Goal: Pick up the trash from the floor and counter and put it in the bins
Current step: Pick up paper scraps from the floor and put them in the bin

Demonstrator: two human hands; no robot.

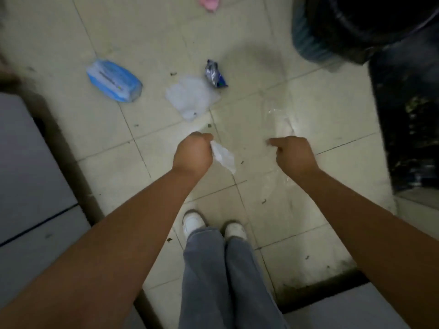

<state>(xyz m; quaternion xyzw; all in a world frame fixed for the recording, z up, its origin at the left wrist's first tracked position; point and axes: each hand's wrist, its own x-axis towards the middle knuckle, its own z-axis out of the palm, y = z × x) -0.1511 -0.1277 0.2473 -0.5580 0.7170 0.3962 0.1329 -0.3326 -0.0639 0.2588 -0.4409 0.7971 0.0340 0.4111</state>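
Left hand (192, 154) clenched on a white scrap (223, 157); right hand (293, 154) pinching clear film (281, 122) — hard to make out. Bin (351, 27) beyond and right of both hands, nearer the right; loose wrapper (215, 74), tissue (191, 98), blue pack (115, 80) left of bin.

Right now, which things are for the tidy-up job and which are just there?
For the job: white scrap in the left hand; blue packet, white plastic bag, silver wrapper, pink thing on the floor; dark bin.

Just there: right hand, white shoes, grey cupboard.
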